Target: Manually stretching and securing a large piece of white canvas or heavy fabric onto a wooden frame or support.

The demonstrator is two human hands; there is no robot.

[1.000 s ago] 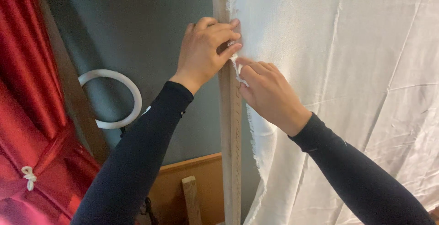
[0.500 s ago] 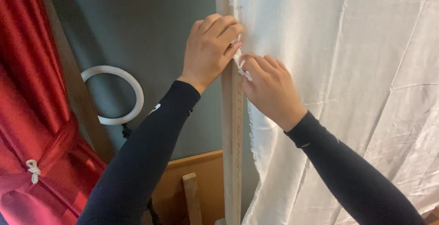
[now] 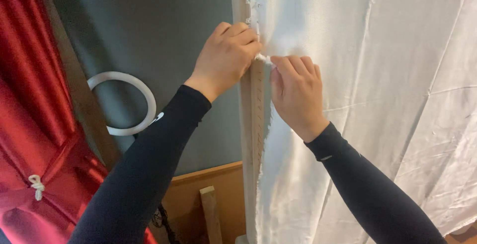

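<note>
Cloth (image 3: 357, 75) edge (frayed) | left hand (image 3: 226, 58) fingers curled gripping | right hand (image 3: 295, 95) fingers pinching

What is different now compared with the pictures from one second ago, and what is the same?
Both hands sit slightly lower in view on the wooden bar. The left hand keeps gripping the bar, and the right hand keeps pinching the frayed edge of the white cloth. The red curtain and white ring stay in place.

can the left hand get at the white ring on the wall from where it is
Probably yes. The left hand grips the wooden bar and the cloth edge, and the ring hangs lower left with only bare grey wall between. It would have to let go first.
</note>
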